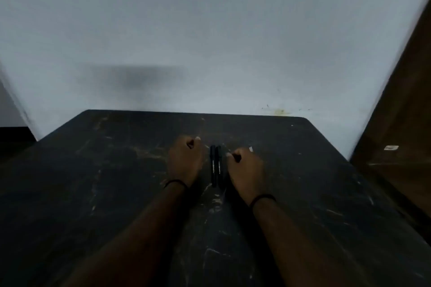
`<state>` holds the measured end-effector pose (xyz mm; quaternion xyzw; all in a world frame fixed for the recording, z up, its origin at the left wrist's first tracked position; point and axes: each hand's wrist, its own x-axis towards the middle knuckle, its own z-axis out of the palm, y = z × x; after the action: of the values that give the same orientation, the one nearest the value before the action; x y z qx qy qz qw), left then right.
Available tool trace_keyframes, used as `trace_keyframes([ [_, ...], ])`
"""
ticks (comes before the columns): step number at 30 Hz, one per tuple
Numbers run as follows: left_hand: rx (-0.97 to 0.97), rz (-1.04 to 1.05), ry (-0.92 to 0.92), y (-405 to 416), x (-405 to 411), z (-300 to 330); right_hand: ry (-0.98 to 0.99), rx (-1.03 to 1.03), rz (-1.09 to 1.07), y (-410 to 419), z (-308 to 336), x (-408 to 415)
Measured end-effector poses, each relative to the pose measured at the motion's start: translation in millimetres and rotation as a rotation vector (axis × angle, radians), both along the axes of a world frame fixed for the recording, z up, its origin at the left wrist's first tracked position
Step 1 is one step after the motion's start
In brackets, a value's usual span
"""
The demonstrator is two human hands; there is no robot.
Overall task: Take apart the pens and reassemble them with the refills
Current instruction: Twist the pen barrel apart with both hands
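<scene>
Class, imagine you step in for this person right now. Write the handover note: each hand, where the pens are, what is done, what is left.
Left hand: curled into a loose fist, resting on the table left of the pens; it seems to hold nothing.
Right hand: also curled, resting just right of the pens; a small pale bit shows near its fingertips, too blurred to identify.
Pens: two black ones lying side by side between the hands, pointing away from the person, both seemingly still whole.
Done: nothing visible yet.
Left: take both pens apart and reassemble them with refills. No loose refills can be made out.
</scene>
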<state>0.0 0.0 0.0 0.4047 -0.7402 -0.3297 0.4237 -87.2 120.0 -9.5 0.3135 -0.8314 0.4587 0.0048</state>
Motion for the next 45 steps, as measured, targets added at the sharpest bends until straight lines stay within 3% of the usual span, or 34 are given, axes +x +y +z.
trace_keyframes([
  [8,0.065,0.021,-0.011,-14.7,-6.7,-10.2,0.043,0.246,-0.018,-13.4,1.6,0.5],
  [19,0.027,-0.051,0.024,-14.1,-5.7,-11.5,0.132,0.317,-0.019,-10.0,2.9,3.1],
  [25,0.06,-0.119,0.081,-12.5,-4.6,-10.4,0.14,0.137,-0.046,-5.3,5.0,2.7],
  [30,0.102,-0.3,0.31,0.2,-2.2,-2.4,0.234,-0.025,0.018,1.5,5.7,6.8],
  [33,0.099,-0.377,0.355,5.3,-0.7,-0.4,0.25,-0.019,0.148,0.7,4.6,8.0],
  [37,0.063,-0.321,0.343,2.2,-3.7,-2.3,0.341,0.02,0.257,-0.6,4.7,13.7],
  [45,-0.078,-0.302,0.222,-0.4,-9.1,-6.7,0.391,0.134,0.175,2.8,5.9,14.6],
])
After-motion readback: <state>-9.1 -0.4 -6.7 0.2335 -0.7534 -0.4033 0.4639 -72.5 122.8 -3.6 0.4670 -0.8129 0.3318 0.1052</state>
